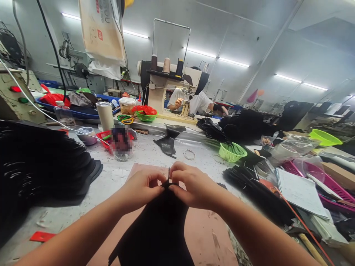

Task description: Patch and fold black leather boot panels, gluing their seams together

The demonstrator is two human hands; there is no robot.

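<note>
Both my hands meet at the middle, pinching the narrow far end of a black leather piece (163,225). My left hand (142,186) grips its edge between thumb and fingers. Close beside it, my right hand (194,184) pinches the same end, where a thin dark strip stands up between the fingertips. The wider part of the piece spreads toward me over a pinkish board (216,236). Ahead of my hands, a separate black cut piece (168,140) lies on the white table (146,151).
A tall stack of black pieces (50,162) stands at left. More black pieces (255,188), a green basket (233,152) and a spiral notebook (301,190) are at right. Beyond stand a sewing machine (156,92) and a person in a white shirt (201,103).
</note>
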